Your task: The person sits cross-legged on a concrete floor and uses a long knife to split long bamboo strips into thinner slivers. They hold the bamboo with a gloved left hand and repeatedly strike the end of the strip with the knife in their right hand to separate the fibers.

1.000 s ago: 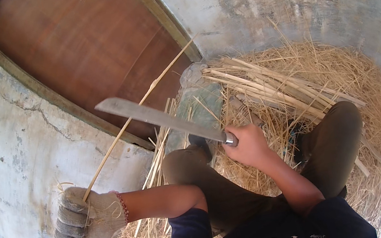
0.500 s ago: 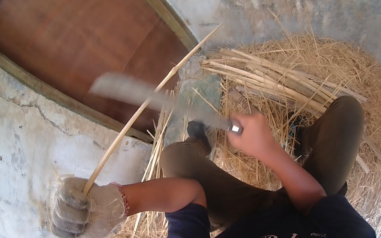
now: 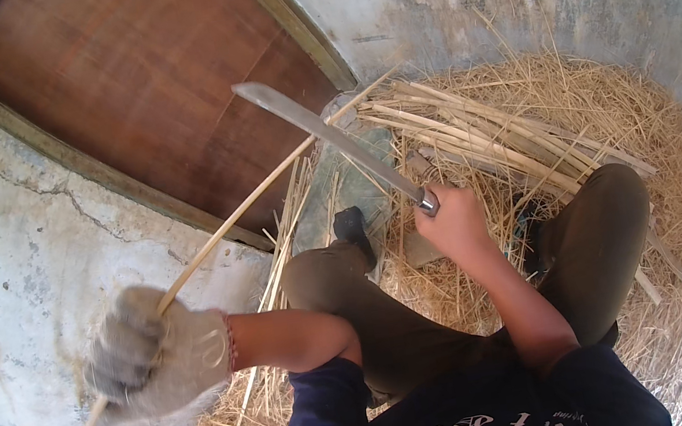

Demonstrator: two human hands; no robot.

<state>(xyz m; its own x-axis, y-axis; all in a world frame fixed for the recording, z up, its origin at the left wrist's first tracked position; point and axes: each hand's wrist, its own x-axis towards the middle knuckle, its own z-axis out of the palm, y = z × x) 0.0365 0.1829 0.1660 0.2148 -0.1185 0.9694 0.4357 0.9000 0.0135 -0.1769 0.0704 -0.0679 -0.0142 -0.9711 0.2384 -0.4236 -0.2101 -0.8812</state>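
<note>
Two stained, cracked wall faces (image 3: pixel 504 4) rise around one brown door (image 3: pixel 135 94) set in a wooden frame (image 3: pixel 298 23). Below, a broad bed of dry straw and shavings (image 3: pixel 649 128) covers the ground up to the right-hand wall. One person sits there in a dark shirt (image 3: pixel 480 414), two knees in brown trousers (image 3: pixel 599 235) spread apart, with one dark-covered foot (image 3: pixel 350 227) beside a single greenish slab (image 3: pixel 326 202). Two groups of pale strips lie about: a thick bundle (image 3: pixel 495 144) past the right knee and a looser sheaf (image 3: pixel 289 221) near the left; they overlap too much to count.

One long pale strip (image 3: pixel 238 210) slants from lower left up toward the door's corner. It runs through the gloved left hand (image 3: pixel 154 354), blurred but closed around it, just in front of the left wall. One large curved knife (image 3: pixel 349 151) crosses the strip near its upper end; whether blade and strip touch cannot be told. The bare right hand (image 3: pixel 456 220) is wrapped tightly around its handle. Open room separates the hands, and the blade's tip points toward the door.
</note>
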